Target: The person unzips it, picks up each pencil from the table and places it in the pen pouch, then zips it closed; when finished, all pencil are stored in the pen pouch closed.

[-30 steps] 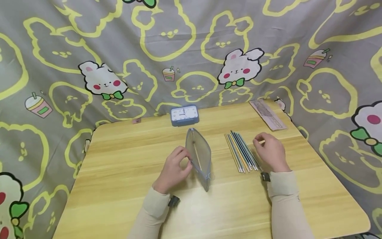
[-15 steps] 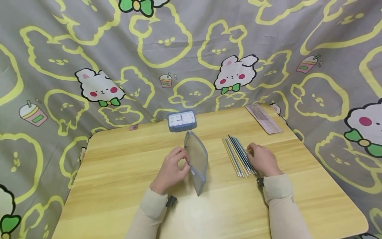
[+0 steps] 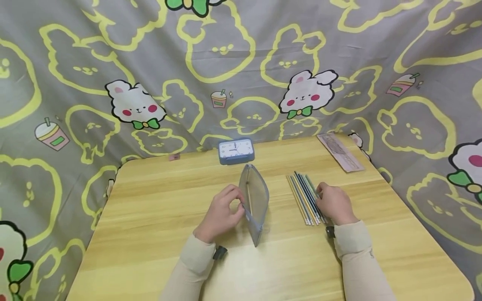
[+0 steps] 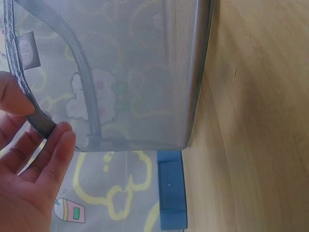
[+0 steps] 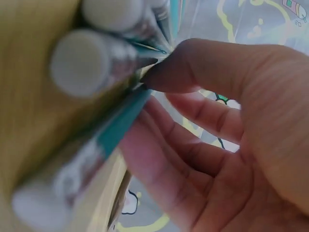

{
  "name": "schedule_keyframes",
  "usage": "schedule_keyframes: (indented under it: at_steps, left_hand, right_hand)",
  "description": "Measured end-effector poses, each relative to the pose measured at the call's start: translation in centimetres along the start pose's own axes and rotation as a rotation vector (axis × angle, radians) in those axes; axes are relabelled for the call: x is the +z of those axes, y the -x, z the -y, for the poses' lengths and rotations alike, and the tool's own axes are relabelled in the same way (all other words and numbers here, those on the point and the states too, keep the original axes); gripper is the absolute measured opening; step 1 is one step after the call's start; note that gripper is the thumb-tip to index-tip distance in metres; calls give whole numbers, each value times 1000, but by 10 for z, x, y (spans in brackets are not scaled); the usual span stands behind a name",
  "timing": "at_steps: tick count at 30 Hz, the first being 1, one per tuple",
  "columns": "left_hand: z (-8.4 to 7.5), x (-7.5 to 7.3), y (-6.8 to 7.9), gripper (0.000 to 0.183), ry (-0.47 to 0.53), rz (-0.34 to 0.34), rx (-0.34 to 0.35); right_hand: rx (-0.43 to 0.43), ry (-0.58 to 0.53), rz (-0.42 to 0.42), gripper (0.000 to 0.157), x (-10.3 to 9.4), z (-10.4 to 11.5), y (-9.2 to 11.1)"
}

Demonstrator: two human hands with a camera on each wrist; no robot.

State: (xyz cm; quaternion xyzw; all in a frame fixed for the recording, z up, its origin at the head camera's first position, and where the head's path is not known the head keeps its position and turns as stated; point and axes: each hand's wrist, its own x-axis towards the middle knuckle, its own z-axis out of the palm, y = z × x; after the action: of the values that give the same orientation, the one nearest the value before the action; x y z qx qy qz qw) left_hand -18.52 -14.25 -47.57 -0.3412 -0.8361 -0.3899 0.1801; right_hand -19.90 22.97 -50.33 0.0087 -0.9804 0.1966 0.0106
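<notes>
Grey mesh forms the pouch [image 3: 260, 194], which stands on edge on the wood-patterned table [image 3: 150, 234] with its mouth gaping upward. The left hand [image 3: 222, 209] is at the pouch's left rim, thumb and fingertips pinched together on the dark edging band [image 4: 42, 124], just below a small tag [image 4: 29, 50]. Such thin mesh would probably sag without support, so the pinch likely serves to prop it upright and draw one side away from the other.

To the right of the pouch, apart from it, the pencils [image 3: 306, 195] lie in a loose row, their white-tipped ends toward the person. Spread side by side like this, they are presumably easier to grasp singly. The right hand [image 3: 336, 204] is on the side of the row farthest from the pouch, thumb and fingers curled close about a teal pencil [image 5: 120, 121]; they look nearly closed on it, though blur hides how firm that grip is.

Beyond the pouch sits a blue alarm clock [image 3: 236, 151], and well to the pouch's right, farther back, lies a pinkish strip [image 3: 340, 152]; both are probably set back to stay out of the hands' way.
</notes>
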Motion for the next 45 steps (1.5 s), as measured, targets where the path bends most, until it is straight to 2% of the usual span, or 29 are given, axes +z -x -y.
schedule_keyframes:
  at_steps: [4,8,14,18,22,28,34,39,45]
  left_hand:
    - [0,1,-4,20,-1,16,-8]
    - [0,0,-7,19,-9,11,-13]
    - [3,-3,-9,20,-18,-12,-23]
    - [3,-3,-6,21,-14,-4,-24]
    - [1,-2,-2,22,-11,7,-23]
    - [-1,-3,1,22,3,19,-29]
    - [-4,-2,1,21,-16,28,-29]
    - [-5,-1,1,21,-19,22,-30]
    - [-5,0,-1,22,-14,25,-12]
  right_hand:
    - [4,-97,-60,19,-9,3,1]
    - [-8,-192,-121,17,-31,21,0]
    - [-48,-326,-120,19,-70,65,-5]
    - [-61,-415,-96,20,-84,91,-3]
    - [-87,-465,-44,22,-80,111,-2]
    - [-120,-531,65,24,-57,136,-4]
    - [-128,-584,147,24,-40,155,2]
    - [-136,-599,164,21,-28,167,3]
    - [-111,-639,136,21,-22,172,3]
